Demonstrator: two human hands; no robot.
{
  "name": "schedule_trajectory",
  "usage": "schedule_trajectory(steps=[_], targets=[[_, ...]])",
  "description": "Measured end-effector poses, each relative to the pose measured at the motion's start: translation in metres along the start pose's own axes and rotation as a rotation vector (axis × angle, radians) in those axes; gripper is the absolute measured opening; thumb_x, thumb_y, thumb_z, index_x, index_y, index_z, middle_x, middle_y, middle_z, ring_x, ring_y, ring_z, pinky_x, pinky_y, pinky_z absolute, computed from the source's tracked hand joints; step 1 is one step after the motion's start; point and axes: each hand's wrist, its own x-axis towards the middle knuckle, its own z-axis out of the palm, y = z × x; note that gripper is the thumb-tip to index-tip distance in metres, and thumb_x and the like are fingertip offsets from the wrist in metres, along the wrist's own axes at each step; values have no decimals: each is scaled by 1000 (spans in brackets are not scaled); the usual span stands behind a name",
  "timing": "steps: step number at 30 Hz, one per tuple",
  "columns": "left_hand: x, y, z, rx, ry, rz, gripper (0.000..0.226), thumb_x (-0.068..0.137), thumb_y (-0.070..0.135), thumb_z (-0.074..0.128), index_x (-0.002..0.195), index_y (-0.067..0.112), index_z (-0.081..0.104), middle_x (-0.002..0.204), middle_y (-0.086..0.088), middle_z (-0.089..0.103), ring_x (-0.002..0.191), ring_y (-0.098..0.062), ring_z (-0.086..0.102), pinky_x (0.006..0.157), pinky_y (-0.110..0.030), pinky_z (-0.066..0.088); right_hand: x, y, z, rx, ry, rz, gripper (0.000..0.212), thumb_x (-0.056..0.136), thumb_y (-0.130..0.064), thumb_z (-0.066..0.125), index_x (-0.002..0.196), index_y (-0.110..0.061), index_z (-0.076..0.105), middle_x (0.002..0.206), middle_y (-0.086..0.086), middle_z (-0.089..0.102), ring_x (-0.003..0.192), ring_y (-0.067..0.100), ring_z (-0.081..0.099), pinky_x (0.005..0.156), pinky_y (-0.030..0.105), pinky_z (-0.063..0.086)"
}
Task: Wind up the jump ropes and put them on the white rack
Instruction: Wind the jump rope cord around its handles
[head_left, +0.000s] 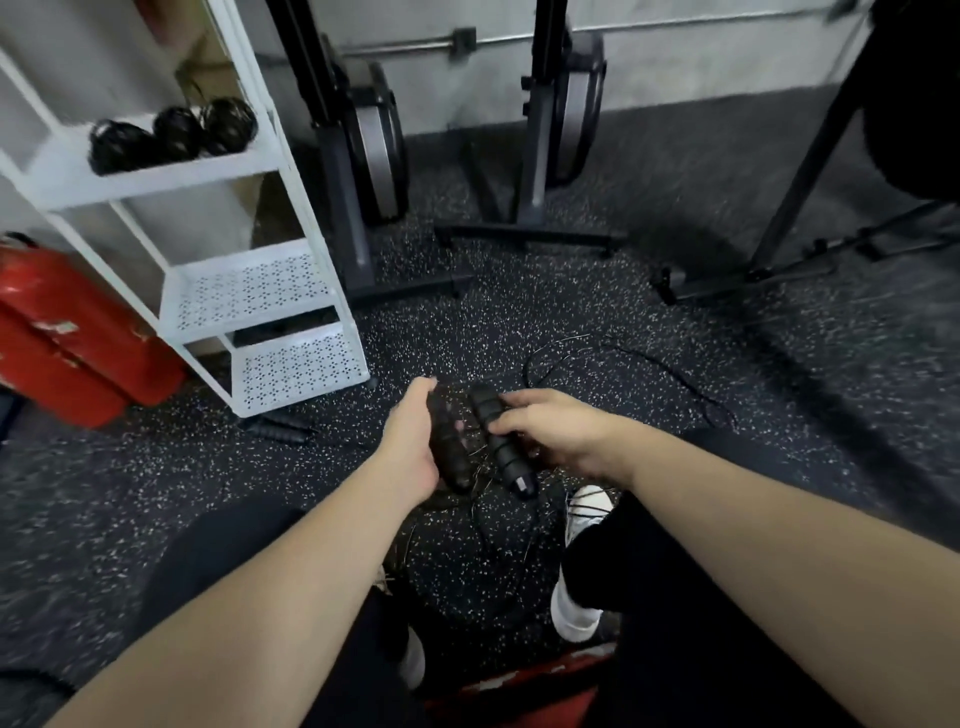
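Centrally, left hand (415, 441): fingers curled around one black jump-rope handle (449, 457), gripping it lengthwise, palm turned toward the other hand.
Right hand (550, 428): thumb and fingers pinch a second black handle (501, 441), which points down and toward the person, its end cap showing below the hand.
Handles: side by side, close together, held above the floor between the person's knees.
Rope cord (649, 364): thin and black, trailing from the hands in a loose loop across the floor to the right, with more slack strands lying under the hands and over the white shoe (584, 506).
Floor (519, 291): dark rubber with pale speckles.
Spare handles (283, 428): another black pair lying on the floor just beside the near bottom corner of the rack.
White rack (291, 291): stands to the left, with perforated lower shelves.
Wound ropes (176, 135): three black bundles in a row on an upper shelf of the rack, toward its front edge.
Red item (67, 332): lies on the floor at the rack's left side.
Exercise machines (374, 150): dark frames standing against the back wall, behind the rack and hands.
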Motion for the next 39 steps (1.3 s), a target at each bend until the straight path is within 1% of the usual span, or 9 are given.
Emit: schedule_trajectory(steps=[2,4,8,13,15,21,25,33,39], targets=[[-13,0,-6,-3,-16,40,27,89,28,64,111,12,61,94,-4,66,69,-18,59,60,-31,50,-11,0,0,148,68,-35,40,92,-14,67,130,-23,61,110,7,71,98,25,67,86,45,59],[-26,-3,-10,8,-61,47,24,91,19,62,113,10,60,92,-6,66,72,-20,60,63,-33,52,-23,-1,4,316,108,-86,32,93,-7,66,123,-20,63,105,9,71,95,26,66,88,49,58],[-45,-17,-16,-40,-178,48,41,97,22,63,137,13,58,126,-17,70,110,-36,71,79,-45,61,-38,13,19,436,95,-135,26,93,-7,66,113,-24,68,98,6,77,101,29,69,103,55,50],[-59,-39,-19,6,-220,70,36,102,25,58,138,20,59,126,-13,72,115,-34,70,101,-52,53,-48,26,37,391,83,-161,41,94,-5,64,129,-26,61,117,5,72,110,23,65,95,41,53],[-64,-43,-22,23,-204,55,40,100,30,61,138,17,59,124,-14,73,113,-34,71,100,-52,54,-50,27,39,403,74,-162,41,94,-4,64,128,-26,61,117,5,72,109,24,65,90,40,53],[-81,-42,-27,32,-353,17,37,104,35,55,141,33,57,132,-10,70,122,-34,66,97,-61,54,-45,32,36,385,107,-228,41,91,-9,68,124,-33,63,116,-5,75,118,20,62,111,46,40],[-90,-33,-29,50,-466,-70,43,104,41,53,140,20,60,132,-18,68,118,-46,66,94,-71,51,-44,32,31,394,55,-255,46,93,-6,65,131,-31,59,117,-5,75,126,28,58,107,44,40],[-95,-32,-26,7,-485,-87,44,98,38,61,142,29,58,127,-16,70,97,-35,73,82,-55,57,-43,34,28,258,127,-286,47,89,-20,75,131,-35,61,124,-8,69,117,9,58,103,35,37],[-90,-23,-34,77,-520,-129,64,92,40,66,147,11,52,103,-14,67,73,-25,59,62,-35,45,-40,35,24,156,200,-335,25,93,-44,69,117,-42,62,124,-16,64,116,-1,56,102,28,37]])
